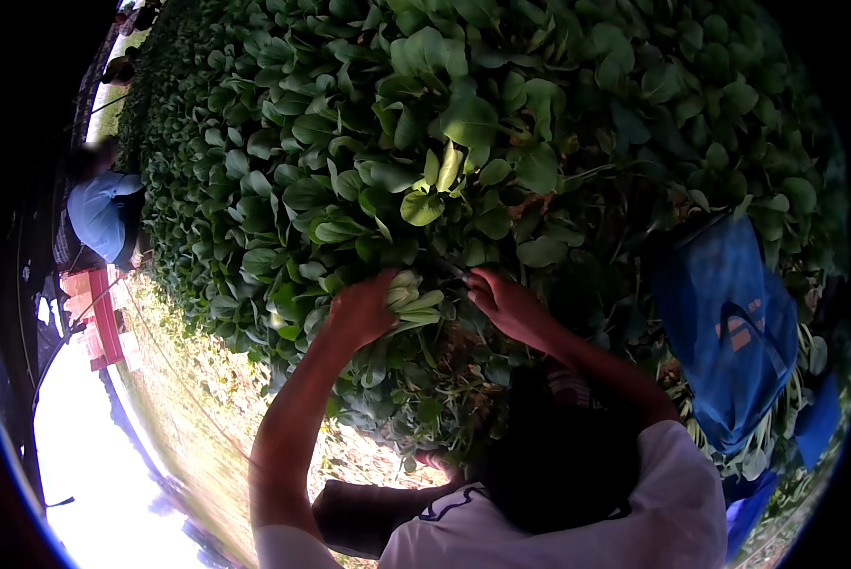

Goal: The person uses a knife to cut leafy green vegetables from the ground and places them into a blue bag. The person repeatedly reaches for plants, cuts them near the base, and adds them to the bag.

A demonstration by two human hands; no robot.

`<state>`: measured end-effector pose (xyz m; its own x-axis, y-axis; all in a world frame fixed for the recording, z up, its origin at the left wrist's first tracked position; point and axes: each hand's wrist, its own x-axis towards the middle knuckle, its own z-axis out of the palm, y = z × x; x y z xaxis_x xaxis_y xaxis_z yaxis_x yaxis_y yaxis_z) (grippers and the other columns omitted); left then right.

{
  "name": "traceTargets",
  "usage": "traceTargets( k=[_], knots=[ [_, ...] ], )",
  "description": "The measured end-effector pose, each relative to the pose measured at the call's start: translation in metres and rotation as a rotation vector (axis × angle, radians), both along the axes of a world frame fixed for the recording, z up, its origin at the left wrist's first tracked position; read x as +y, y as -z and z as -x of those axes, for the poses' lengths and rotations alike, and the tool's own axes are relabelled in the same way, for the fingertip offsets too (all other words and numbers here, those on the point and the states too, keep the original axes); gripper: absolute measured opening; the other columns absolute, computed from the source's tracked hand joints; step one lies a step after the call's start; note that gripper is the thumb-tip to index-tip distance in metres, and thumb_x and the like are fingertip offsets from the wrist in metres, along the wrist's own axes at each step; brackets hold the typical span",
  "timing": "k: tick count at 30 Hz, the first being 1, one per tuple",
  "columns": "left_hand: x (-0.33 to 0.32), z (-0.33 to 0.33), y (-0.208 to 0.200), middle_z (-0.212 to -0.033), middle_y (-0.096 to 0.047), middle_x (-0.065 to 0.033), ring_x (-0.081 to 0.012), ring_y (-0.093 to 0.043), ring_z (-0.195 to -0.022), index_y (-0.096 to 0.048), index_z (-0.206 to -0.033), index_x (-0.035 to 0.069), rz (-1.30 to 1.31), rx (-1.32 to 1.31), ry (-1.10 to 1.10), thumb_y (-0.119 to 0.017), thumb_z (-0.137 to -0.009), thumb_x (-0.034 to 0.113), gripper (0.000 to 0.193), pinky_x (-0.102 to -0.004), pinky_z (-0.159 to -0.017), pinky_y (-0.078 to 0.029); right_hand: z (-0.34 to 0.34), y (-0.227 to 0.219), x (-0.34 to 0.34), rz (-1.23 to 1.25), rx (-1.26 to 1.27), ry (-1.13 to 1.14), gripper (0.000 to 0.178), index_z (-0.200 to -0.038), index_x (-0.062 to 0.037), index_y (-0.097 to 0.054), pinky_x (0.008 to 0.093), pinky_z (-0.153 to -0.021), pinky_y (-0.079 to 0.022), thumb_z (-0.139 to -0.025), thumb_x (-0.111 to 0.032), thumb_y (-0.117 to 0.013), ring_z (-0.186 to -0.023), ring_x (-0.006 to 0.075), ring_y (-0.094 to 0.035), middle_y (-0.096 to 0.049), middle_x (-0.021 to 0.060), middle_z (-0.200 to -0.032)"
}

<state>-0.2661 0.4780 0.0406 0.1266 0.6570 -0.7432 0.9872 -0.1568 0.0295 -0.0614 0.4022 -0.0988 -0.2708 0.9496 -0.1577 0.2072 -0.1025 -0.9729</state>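
My left hand (361,311) is closed around a bunch of bok choy (414,300), its pale green stalks pointing to the right out of the fist. Just right of it, my right hand (508,303) is closed on a thin, greyish blade-like tool (455,272), whose tip points left toward the plants. The tool's handle is hidden in my fingers. Both hands are low among the leaves at the near edge of the growing bok choy (312,180). A lighter yellow-green plant (435,185) stands just beyond them.
A blue bag (729,332) lies at the right over leafy plants. Cut or trampled greens (444,389) cover the ground nearer me. At the far left crouches another person in a light blue shirt (101,213), near a red crate (106,318). Dry, bright ground (198,379) runs along the left.
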Motion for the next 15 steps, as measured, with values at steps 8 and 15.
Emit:
traceTargets(
  k=[8,15],
  knots=[
    [0.026,0.079,0.038,-0.120,-0.055,-0.0243,-0.0371,-0.055,-0.111,-0.027,-0.139,0.003,-0.135,-0.094,-0.290,-0.081,-0.058,0.019,0.099,-0.0400,-0.092,-0.044,0.066,0.059,0.044,-0.447,-0.176,-0.015,0.032,-0.119,-0.0035,-0.043,0.0426,-0.065,-0.048,-0.091,-0.016,-0.052,-0.077,0.0332,-0.060,-0.061,0.0168,-0.093],
    [-0.024,0.117,0.060,-0.122,-0.053,-0.0257,-0.0385,-0.051,-0.114,-0.033,-0.133,0.001,-0.184,-0.291,-0.451,-0.081,-0.058,0.022,0.092,-0.0411,-0.093,-0.043,0.096,0.108,0.059,-0.439,-0.319,-0.091,0.014,-0.100,-0.0056,-0.050,0.0393,-0.076,-0.045,-0.089,-0.014,-0.053,-0.086,0.0249,-0.053,-0.055,0.0111,-0.094]
  ],
)
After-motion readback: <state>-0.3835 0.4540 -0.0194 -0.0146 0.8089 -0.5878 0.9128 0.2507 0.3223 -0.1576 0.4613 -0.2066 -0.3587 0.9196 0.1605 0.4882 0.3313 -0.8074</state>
